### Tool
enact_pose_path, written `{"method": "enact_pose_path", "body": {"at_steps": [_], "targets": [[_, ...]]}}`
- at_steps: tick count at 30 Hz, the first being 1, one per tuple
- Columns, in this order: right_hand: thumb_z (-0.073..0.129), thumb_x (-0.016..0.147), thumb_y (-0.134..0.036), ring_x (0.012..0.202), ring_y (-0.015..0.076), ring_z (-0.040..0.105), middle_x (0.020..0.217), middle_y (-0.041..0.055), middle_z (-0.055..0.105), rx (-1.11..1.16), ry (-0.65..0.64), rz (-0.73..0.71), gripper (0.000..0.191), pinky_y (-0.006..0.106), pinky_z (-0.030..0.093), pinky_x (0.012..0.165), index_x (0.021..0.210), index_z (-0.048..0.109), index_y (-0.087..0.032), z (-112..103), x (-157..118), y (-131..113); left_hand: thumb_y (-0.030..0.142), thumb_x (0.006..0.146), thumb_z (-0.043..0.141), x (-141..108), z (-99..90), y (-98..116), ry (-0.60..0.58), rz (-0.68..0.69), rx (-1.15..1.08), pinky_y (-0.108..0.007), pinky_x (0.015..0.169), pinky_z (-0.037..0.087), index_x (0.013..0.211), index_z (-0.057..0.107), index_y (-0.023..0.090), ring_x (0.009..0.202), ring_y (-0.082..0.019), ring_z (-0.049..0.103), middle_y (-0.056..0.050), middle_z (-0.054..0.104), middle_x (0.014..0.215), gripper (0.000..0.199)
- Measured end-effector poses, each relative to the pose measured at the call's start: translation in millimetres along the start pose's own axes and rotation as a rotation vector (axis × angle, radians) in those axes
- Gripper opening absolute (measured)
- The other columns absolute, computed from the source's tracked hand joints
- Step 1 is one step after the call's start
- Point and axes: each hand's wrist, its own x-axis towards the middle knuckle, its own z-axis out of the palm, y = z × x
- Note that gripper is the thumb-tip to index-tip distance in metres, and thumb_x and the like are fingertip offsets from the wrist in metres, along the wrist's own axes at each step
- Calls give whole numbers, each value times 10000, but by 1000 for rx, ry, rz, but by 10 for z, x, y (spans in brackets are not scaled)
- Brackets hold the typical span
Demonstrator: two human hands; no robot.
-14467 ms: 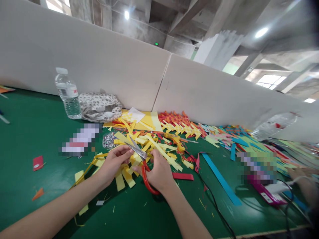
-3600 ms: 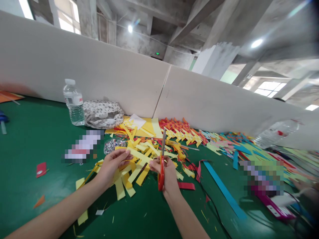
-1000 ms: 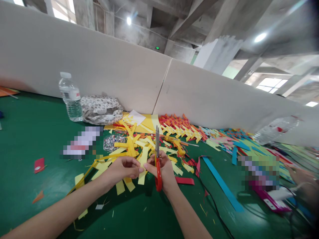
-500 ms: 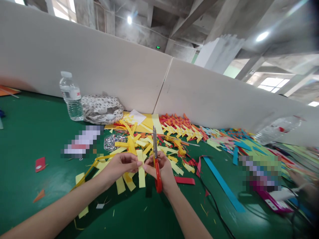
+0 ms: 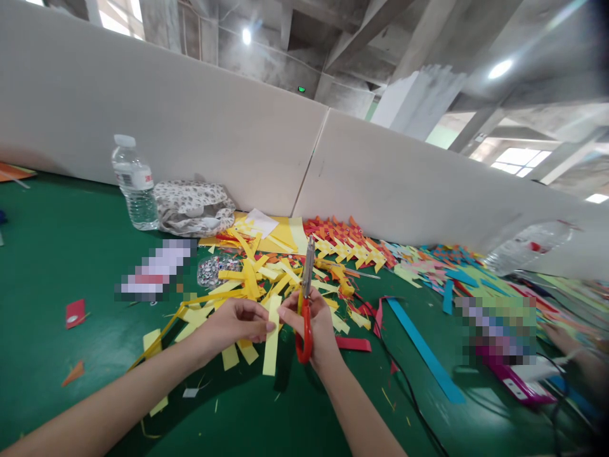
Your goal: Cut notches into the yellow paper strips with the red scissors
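Between thumb and fingers, my left hand [image 5: 245, 320] pinches a pale yellow paper strip [image 5: 271, 352] that stands nearly upright, its lower end leaning a little left. A pair of red-handled scissors [image 5: 306, 330] sits in my right hand [image 5: 318, 324], the blades together and pointing up and away. That hand's thumb and forefinger are close to the strip's upper right edge; whether they touch it I cannot tell. Loose yellow paper strips [image 5: 252, 276] lie in a heap behind and under both hands.
A yellow glue gun [image 5: 340, 276] lies past my right hand, its black cable [image 5: 399, 374] running forward. Woven paper fish shapes [image 5: 352, 244] rest by the partition. A water bottle [image 5: 136, 184], patterned pouch [image 5: 195, 206] and blue strip [image 5: 425, 349] lie around. Another person's hand [image 5: 564, 339] is at far right.
The yellow strip has shifted slightly right and lower and tilted. My right hand has turned the scissors, whose blades moved a little right. My left hand still pinches the strip.
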Motion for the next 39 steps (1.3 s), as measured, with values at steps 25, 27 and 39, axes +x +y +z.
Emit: {"method": "enact_pose_path", "body": {"at_steps": [25, 27, 39], "targets": [[616, 603, -364, 688, 172, 518, 824, 22, 547, -1198, -13, -236, 386, 253, 365, 562, 904, 432, -208, -55, -93, -48, 316, 611, 679, 51, -106, -2, 441, 296, -103, -181, 538, 441, 700, 626, 173, 605, -101, 559, 8, 598, 655, 177], [614, 603, -368, 707, 177, 523, 846, 29, 548, -1222, -32, -242, 389, 251, 365, 563, 907, 434, -205, -42, -97, -43, 333, 607, 678, 51, -107, -2, 446, 295, -90, -191, 533, 442, 702, 632, 171, 599, -109, 564, -1, 608, 656, 194], [618, 611, -345, 716, 171, 516, 851, 23, 550, -1219, -97, -184, 380, 243, 354, 570, 915, 434, -210, -64, -103, -15, 327, 621, 667, 47, -96, -8, 408, 306, -88, -187, 525, 425, 670, 634, 181, 582, -97, 551, 7, 611, 637, 157]]}}
